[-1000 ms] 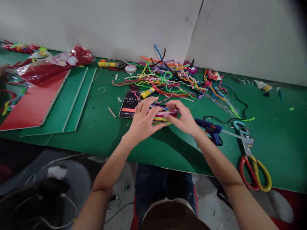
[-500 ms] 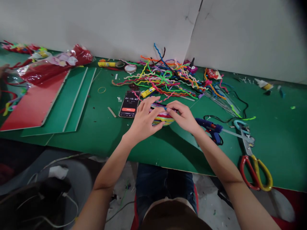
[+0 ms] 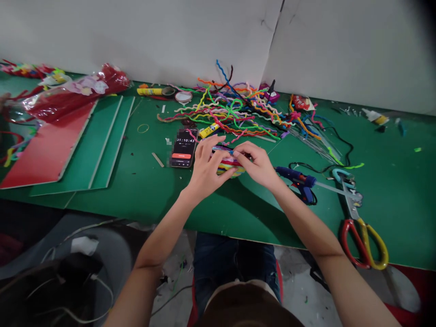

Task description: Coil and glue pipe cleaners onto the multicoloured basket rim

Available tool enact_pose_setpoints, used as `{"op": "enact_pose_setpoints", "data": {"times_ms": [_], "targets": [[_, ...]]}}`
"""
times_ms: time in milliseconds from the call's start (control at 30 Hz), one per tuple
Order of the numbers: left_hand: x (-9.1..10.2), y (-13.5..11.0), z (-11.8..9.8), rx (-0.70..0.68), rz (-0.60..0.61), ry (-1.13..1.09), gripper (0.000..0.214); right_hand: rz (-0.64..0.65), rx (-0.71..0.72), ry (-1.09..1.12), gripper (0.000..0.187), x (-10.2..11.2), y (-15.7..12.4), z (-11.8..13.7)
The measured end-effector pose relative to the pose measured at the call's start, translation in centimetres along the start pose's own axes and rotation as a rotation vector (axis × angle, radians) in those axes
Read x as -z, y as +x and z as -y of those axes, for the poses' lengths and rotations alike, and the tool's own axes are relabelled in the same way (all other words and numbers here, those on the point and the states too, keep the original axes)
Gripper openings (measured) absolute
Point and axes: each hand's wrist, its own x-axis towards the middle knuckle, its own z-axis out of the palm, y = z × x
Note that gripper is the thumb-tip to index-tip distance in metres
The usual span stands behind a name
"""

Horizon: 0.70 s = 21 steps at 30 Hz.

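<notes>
My left hand (image 3: pixel 206 170) and my right hand (image 3: pixel 257 163) are both closed around a small bundle of coloured pipe cleaners (image 3: pixel 229 164) held just above the green table (image 3: pixel 143 190). The bundle shows yellow, red, pink and blue strands between my fingers. My right thumb and forefinger pinch its top near a blue strand. A phone (image 3: pixel 183 147) with a running timer lies just left of my left hand.
A tangle of loose pipe cleaners (image 3: pixel 238 111) spreads behind my hands. A blue glue gun (image 3: pixel 298 181) and red-and-yellow scissors (image 3: pixel 361 229) lie to the right. Red and green boards (image 3: pixel 68 145) and a wrapped red bouquet (image 3: pixel 73 93) sit at the left. Glue stick and tape rolls lie by the wall.
My hands stay on the bundle and have closed in; my right fingers have shifted left over its top. The phone timer has advanced by a second.
</notes>
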Motion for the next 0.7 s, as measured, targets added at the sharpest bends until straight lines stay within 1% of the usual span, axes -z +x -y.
{"op": "enact_pose_setpoints", "data": {"times_ms": [100,267,500,700], "targets": [[0.1,0.1,-0.1,-0.014,-0.002,0.014,0.021,0.003,-0.007,-0.001,0.017,-0.1,0.0,0.0],[-0.1,0.2,0.1,-0.07,-0.039,0.034,0.019,-0.004,-0.005,-0.004,0.016,-0.3,0.0,0.0],[-0.6,0.2,0.6,-0.052,-0.039,0.053,0.014,-0.018,-0.014,-0.003,0.017,-0.7,0.0,0.5],[-0.7,0.3,0.9,-0.058,-0.047,0.05,0.006,-0.028,-0.049,-0.01,0.017,-1.3,-0.1,1.0]]}}
